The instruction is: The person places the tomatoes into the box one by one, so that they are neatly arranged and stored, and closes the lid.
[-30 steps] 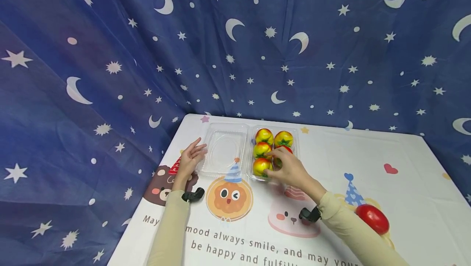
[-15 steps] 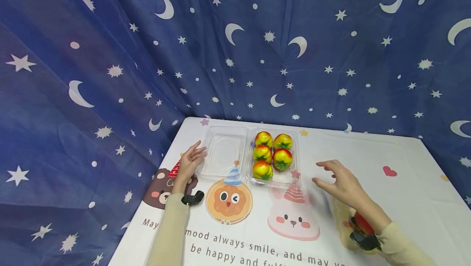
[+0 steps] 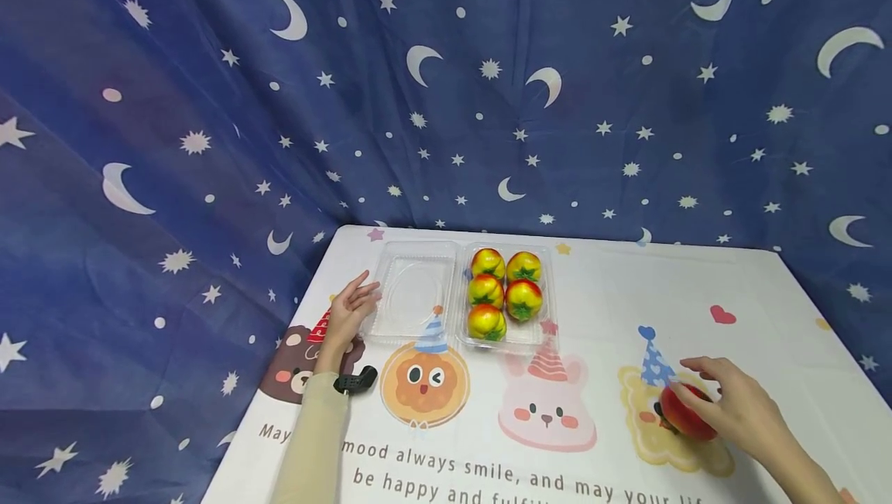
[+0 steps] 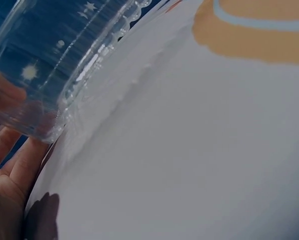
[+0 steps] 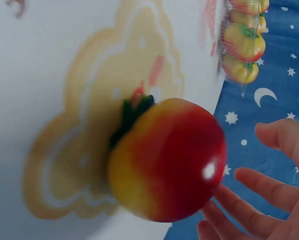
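In the head view, a loose red-and-yellow model fruit with green leaves (image 3: 686, 415) lies on its side at the table's right. My right hand (image 3: 749, 415) reaches over it, thumb and fingers spread; the right wrist view shows the fruit (image 5: 169, 162) close to the fingertips, and contact is unclear. Several similar fruits (image 3: 485, 289) sit in two columns in a clear plastic box (image 3: 547, 334), with a bare spot at its near right. My left hand (image 3: 351, 314) stays by the open lid (image 3: 414, 291), fingers loosely extended. In the left wrist view, some fingers show through the clear lid (image 4: 64, 60).
A white tablecloth (image 3: 627, 287) printed with cartoon animals and lettering covers the table. Behind and to the left hangs a blue curtain (image 3: 446, 101) with moons and stars. The open lid lies left of the box's fruit side.
My right hand has left the fruits in the box and moved right and nearer, over to the loose fruit. The left hand remains by the lid. The head view has shifted slightly.
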Demonstrator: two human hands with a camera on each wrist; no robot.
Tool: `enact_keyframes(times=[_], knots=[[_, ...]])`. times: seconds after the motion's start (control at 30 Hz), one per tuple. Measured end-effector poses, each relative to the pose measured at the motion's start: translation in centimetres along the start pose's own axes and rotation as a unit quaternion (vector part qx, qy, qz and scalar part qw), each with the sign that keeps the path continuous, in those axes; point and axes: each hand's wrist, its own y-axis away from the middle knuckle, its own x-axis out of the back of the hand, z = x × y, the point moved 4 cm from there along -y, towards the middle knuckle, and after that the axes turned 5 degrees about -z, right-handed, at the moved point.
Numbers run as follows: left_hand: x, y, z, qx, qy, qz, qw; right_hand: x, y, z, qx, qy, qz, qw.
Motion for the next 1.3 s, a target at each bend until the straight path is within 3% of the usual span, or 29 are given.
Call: enact_keyframes(times=[0.23,0.4,0.6,0.9,1.13,1.3], knots=[[0.2,-0.2,-0.5,-0.013,-0.005,0.007,0.9999,-1.4,0.5,0.9,-0.038,-0.014,-0.044,0.998],[-0.2,0.0,1.1,-0.021,0.011,-0.006,0.9997,-2.2,0.7,1.3,-0.055,-0.021,-0.040,0.997],[-0.5,0.2,2.5,-0.013,-0.009,-0.002,0.9999,-2.8,0.4,1.4,-0.060,-0.024,-0.026,0.998],[-0.8,0.7,1.9,-0.006,0.003,-0.006,1.0000,-4.2,0.6,2.1,-0.049,0.009,-0.035,0.998],[-0.1,-0.1,-0.3,-0.016,-0.021,0.008,0.9996,-4.2,0.5,1.9,-0.046,0.036,-0.012,0.998],[-0.5,0.3,1.3,-0.010,-0.013,-0.003,0.9999,-4.0,0.6,2.0,-0.062,0.052,0.002,0.997]])
